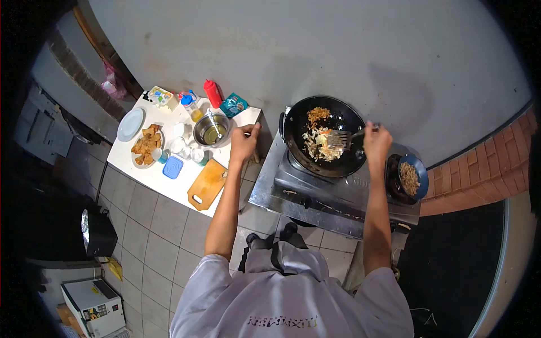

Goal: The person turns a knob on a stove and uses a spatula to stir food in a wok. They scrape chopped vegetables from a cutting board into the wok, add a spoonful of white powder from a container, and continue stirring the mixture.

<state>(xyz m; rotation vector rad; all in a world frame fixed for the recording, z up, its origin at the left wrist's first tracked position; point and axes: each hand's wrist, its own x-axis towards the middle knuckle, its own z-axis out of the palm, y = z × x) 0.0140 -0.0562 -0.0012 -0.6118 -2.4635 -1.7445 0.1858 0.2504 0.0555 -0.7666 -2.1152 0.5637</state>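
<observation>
My right hand [377,142] grips the handle of a slotted metal spatula [341,139]. The spatula's head rests in the food inside a dark wok [354,164] on the stove. In the wok are a pale chopped mixture [322,147] and, apart from it toward the wall, a browned heap [318,114]. Between the side table and the wok, my left hand [243,143] is raised with its fingers curled together. Whether anything small is in those fingers cannot be made out. Just left of it stands a metal bowl [224,137] with yellowish liquid and a utensil.
A blue bowl of shredded food [410,179] stands on the stove's right side. The white table [127,153] carries a cutting board [206,186], a blue lid [173,167], a plate of fried pieces [147,146], a red squeeze bottle [212,93] and small containers. A brick ledge [479,169] borders the right.
</observation>
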